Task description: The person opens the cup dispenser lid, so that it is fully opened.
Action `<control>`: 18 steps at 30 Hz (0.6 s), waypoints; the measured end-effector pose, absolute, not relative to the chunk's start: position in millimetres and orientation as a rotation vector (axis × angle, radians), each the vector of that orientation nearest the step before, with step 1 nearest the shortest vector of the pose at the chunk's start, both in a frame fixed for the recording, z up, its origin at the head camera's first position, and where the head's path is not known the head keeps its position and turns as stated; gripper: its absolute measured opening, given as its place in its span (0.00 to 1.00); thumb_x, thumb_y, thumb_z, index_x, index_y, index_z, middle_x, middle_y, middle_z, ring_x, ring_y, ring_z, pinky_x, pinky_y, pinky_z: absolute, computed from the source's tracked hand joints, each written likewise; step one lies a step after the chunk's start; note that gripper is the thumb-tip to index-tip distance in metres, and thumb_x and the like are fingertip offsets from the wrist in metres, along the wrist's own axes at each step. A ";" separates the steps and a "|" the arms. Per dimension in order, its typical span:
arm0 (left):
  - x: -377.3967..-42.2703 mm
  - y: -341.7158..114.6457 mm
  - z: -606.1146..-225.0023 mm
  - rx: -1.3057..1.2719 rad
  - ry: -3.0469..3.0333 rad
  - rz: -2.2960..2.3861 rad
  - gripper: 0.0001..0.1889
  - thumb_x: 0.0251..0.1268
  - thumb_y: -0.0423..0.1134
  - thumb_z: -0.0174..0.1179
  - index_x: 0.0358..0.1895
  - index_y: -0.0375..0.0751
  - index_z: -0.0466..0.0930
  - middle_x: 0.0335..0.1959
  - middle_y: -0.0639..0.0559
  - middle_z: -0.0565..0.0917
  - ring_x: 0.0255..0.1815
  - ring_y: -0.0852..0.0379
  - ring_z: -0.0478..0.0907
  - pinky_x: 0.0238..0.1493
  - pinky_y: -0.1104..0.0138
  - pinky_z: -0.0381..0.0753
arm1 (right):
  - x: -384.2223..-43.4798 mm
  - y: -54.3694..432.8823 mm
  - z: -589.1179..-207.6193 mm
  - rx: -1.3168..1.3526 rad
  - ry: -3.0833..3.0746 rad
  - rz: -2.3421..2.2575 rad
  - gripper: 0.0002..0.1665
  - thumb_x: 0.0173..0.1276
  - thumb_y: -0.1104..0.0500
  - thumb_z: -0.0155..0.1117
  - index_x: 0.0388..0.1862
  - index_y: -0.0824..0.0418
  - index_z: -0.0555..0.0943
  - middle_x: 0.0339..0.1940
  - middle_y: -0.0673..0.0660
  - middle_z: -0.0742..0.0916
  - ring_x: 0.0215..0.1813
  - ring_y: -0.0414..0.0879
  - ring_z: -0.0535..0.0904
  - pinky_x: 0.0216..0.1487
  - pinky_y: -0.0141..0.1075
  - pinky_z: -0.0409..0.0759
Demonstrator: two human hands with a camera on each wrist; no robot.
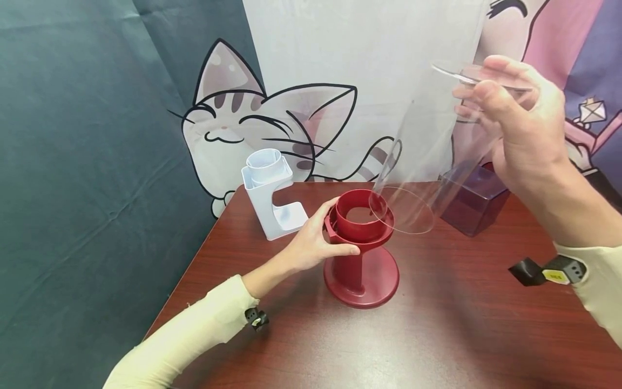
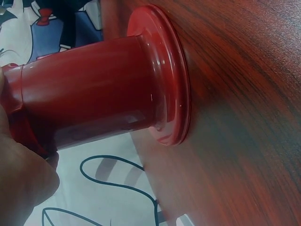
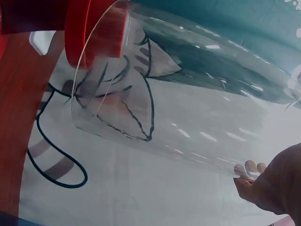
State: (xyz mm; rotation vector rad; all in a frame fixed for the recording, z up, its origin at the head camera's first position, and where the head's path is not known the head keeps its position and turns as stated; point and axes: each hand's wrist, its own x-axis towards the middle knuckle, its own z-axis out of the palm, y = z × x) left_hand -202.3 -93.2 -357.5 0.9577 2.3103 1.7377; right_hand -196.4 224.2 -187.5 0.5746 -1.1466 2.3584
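Note:
My left hand (image 1: 316,237) grips the upper collar of a red round-based stand (image 1: 364,278), thumb in front and fingers behind. In the left wrist view, the stand's smooth red column (image 2: 89,92) rises from its base on the table. A red inner ring (image 1: 362,219) sits inside the collar. My right hand (image 1: 527,116) holds a clear tube (image 1: 418,162) near its upper rim, tilted in the air. The tube's lower rim overlaps the collar's right side in the head view; I cannot tell whether they touch. The right wrist view shows the tube's wall (image 3: 207,127) see-through.
Behind my left hand stands a white holder (image 1: 264,205) with a round cup-like top. A purple translucent box (image 1: 473,208) stands at the back right, partly behind the tube. The brown table (image 1: 437,335) ends at a cat-printed backdrop (image 1: 311,48).

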 end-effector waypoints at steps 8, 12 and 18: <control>-202.6 -93.2 -358.0 0.964 2.306 1.741 0.49 0.57 0.39 0.81 0.80 0.56 0.60 0.71 0.57 0.74 0.70 0.51 0.74 0.58 0.59 0.87 | -200.2 233.0 -186.8 0.533 -1.187 2.293 0.30 0.56 0.77 0.72 0.59 0.75 0.77 0.54 0.69 0.86 0.47 0.58 0.90 0.44 0.41 0.91; -202.4 -93.5 -358.0 0.958 2.299 1.745 0.49 0.57 0.39 0.81 0.80 0.56 0.60 0.72 0.58 0.74 0.69 0.54 0.74 0.58 0.59 0.87 | -201.8 237.5 -187.2 0.518 -1.169 2.300 0.30 0.56 0.78 0.70 0.60 0.75 0.77 0.52 0.69 0.86 0.46 0.59 0.91 0.45 0.42 0.91; -202.3 -93.5 -357.4 0.956 2.291 1.749 0.50 0.57 0.39 0.81 0.80 0.55 0.60 0.72 0.58 0.74 0.70 0.50 0.74 0.57 0.60 0.87 | -203.6 242.4 -188.4 0.499 -1.114 2.330 0.28 0.59 0.80 0.66 0.60 0.76 0.75 0.49 0.70 0.87 0.43 0.60 0.91 0.45 0.44 0.91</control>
